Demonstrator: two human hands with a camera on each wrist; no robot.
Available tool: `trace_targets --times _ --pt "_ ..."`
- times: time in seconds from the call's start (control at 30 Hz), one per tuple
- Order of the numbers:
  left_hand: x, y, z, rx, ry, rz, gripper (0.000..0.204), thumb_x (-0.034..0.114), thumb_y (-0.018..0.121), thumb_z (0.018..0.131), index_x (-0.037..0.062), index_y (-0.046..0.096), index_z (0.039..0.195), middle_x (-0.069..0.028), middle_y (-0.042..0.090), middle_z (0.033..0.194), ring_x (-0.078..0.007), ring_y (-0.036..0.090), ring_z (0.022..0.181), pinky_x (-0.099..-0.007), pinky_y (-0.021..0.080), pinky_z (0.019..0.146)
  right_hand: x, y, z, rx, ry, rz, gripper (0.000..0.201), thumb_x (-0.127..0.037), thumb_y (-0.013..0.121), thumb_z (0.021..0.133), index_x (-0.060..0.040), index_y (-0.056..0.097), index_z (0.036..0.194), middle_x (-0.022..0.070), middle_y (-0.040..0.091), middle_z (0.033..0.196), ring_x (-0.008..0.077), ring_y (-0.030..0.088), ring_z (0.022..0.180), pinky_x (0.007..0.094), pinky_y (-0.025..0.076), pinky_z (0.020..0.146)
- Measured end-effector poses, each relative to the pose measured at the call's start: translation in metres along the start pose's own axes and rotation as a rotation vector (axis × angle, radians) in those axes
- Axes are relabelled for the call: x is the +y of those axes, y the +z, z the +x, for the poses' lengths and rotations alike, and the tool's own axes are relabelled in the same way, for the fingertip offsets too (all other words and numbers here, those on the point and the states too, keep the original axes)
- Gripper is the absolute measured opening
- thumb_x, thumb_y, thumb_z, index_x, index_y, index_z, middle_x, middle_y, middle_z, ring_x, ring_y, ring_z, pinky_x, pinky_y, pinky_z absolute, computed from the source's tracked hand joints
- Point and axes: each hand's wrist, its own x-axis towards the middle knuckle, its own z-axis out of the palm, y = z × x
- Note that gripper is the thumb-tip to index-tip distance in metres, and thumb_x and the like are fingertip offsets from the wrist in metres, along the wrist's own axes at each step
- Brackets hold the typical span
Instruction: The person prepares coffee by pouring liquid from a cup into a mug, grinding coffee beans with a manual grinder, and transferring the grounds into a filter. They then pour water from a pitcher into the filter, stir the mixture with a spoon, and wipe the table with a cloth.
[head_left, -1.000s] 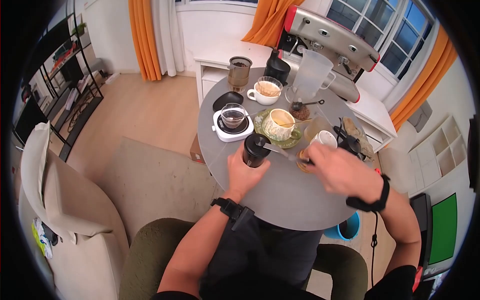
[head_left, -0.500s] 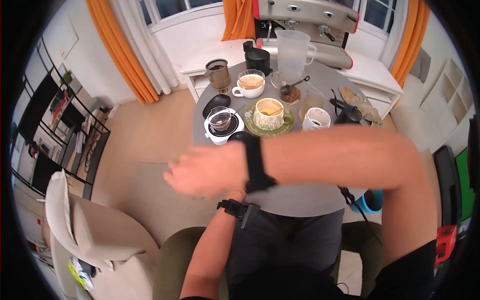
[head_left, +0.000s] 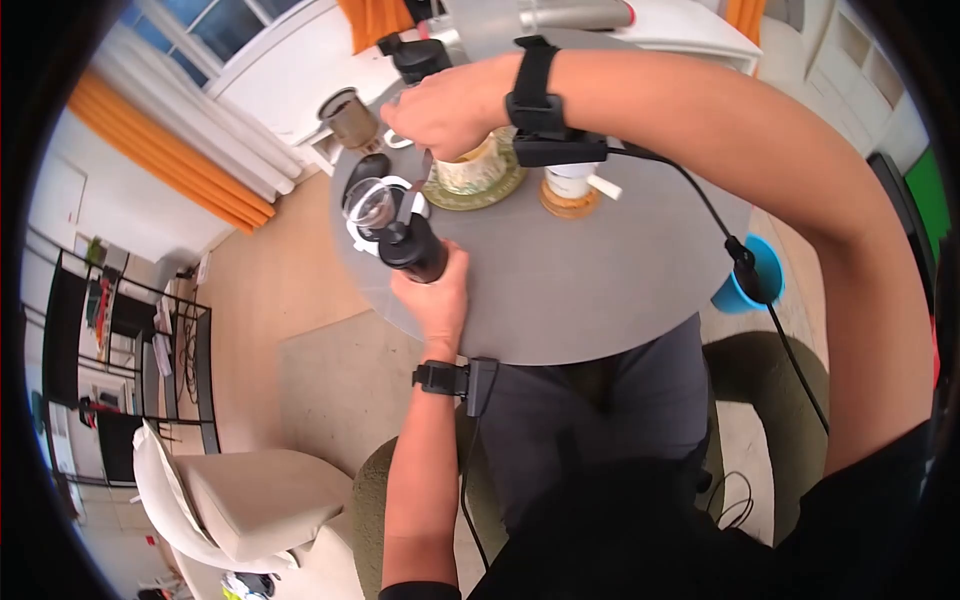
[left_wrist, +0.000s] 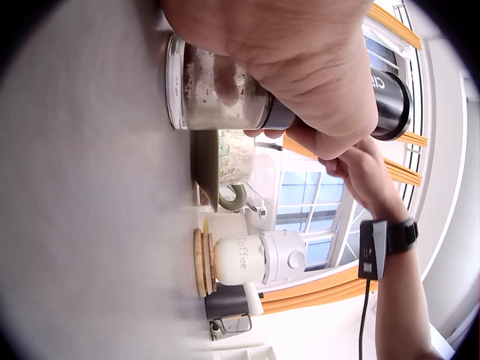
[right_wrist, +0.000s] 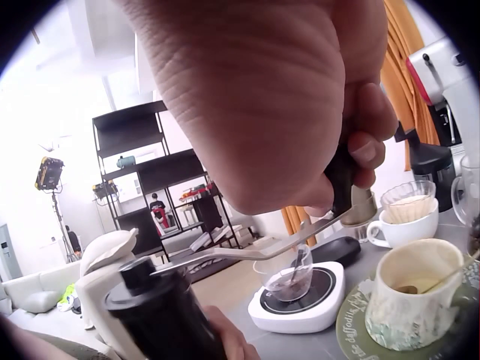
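A black hand coffee grinder (head_left: 412, 250) stands on the table, its clear lower jar (left_wrist: 202, 90) showing brownish residue on the wall. My left hand (head_left: 436, 290) wraps round the grinder's body. Over the far side of the grinder, my right hand (head_left: 445, 112) grips the dark knob (right_wrist: 343, 180) of its metal crank (right_wrist: 247, 253). Right behind the grinder is a white scale (right_wrist: 300, 319) with a small glass bowl (right_wrist: 289, 281) on it. A patterned cup (right_wrist: 412, 300) with a spoon inside sits on a green saucer (right_wrist: 352, 326), partly hidden by my right hand in the head view.
A white cup (right_wrist: 409, 229) with a glass dripper and filter stands at the back. Right of the saucer are a white "coffee" device (left_wrist: 240, 253) and wooden coasters (head_left: 570, 203). A metal-and-glass canister (head_left: 348, 120) stands far left; a blue bin (head_left: 755, 280) is beside the table.
My right hand swings the crank round, from the right of the grinder, across the near left side, to the far side. My left hand keeps holding the grinder. The head view has shifted and tilted.
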Motion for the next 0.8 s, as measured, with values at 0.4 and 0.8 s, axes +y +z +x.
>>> trace_targets --times 0.4,0.8 --pt "-0.041 -0.023 0.004 -0.126 0.037 0.088 0.025 0.007 0.074 0.093 -0.0002 0.064 0.114 -0.0057 0.068 0.109 -0.0160 0.066 0.090 -0.0322 0.056 0.080 -0.084 0.013 -0.155 0.226 -0.367 0.156 0.027 -0.002 0.065 0.087 0.0091 0.054 0.109 0.0237 0.071 0.096 0.0423 0.071 0.095 0.0495 0.058 0.077" --pt "-0.012 -0.026 0.001 -0.157 -0.030 0.110 0.025 0.012 0.076 0.095 0.0011 0.068 0.115 -0.0043 0.068 0.112 -0.0142 0.061 0.101 -0.0314 0.050 0.092 -0.139 0.007 0.047 0.246 -0.523 0.067 0.027 -0.003 0.065 0.088 0.0091 0.055 0.109 0.0234 0.071 0.096 0.0417 0.072 0.095 0.0492 0.058 0.078"
